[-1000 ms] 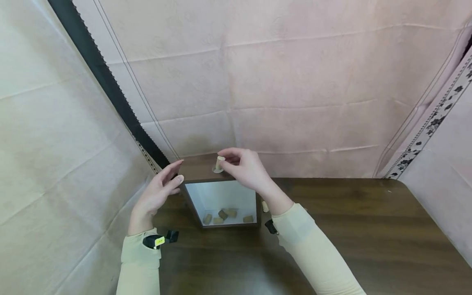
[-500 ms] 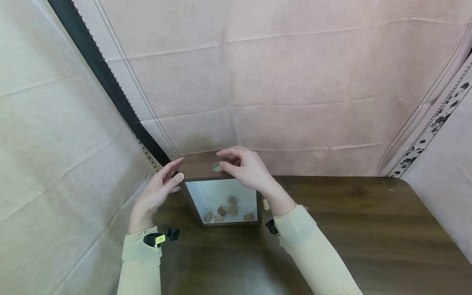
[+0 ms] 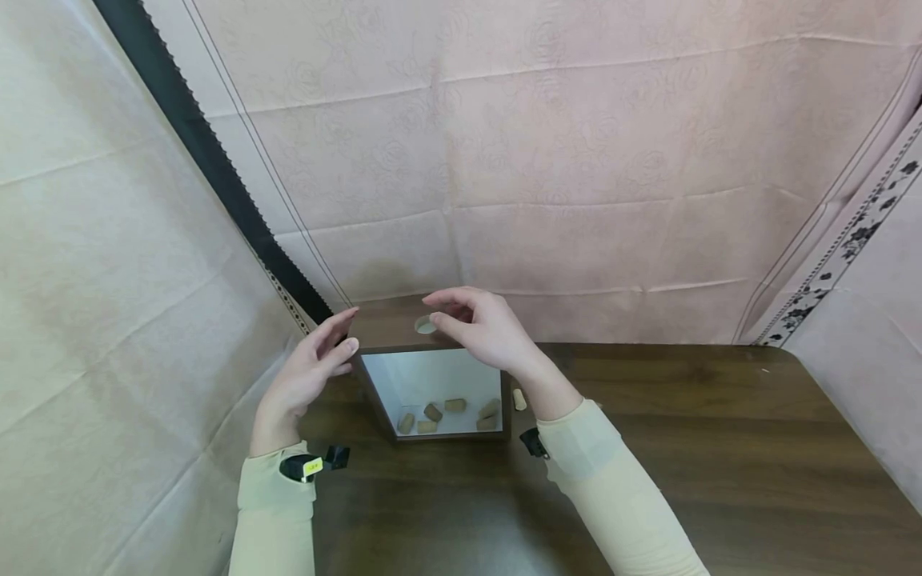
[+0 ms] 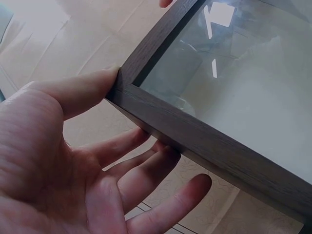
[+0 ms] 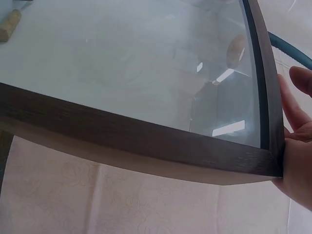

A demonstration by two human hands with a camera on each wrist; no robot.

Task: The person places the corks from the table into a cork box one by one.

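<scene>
A brown-framed box [image 3: 382,326] with a glass front stands on the table, and a round hole [image 3: 425,325] opens in its top. Several corks [image 3: 454,406] lie on the white floor inside. My left hand [image 3: 306,374] is at the box's upper left corner; in the left wrist view its thumb touches the dark frame [image 4: 170,122], with the fingers spread along the side. Over the top, just right of the hole, is my right hand [image 3: 490,328], thumb and forefinger apart with nothing between them. The right wrist view shows it beside the frame's corner [image 5: 234,158].
Another cork [image 3: 519,400] is on the table, right of the box beside my right forearm. The wooden table [image 3: 706,432] reaches far to the right. Pale cloth [image 3: 576,160] hangs behind, close to the box, and more cloth [image 3: 108,320] on the left.
My right hand has let go of a cork it held upright at the hole. The cork fell inside the box and now lies with the others. My left hand has stayed put.
</scene>
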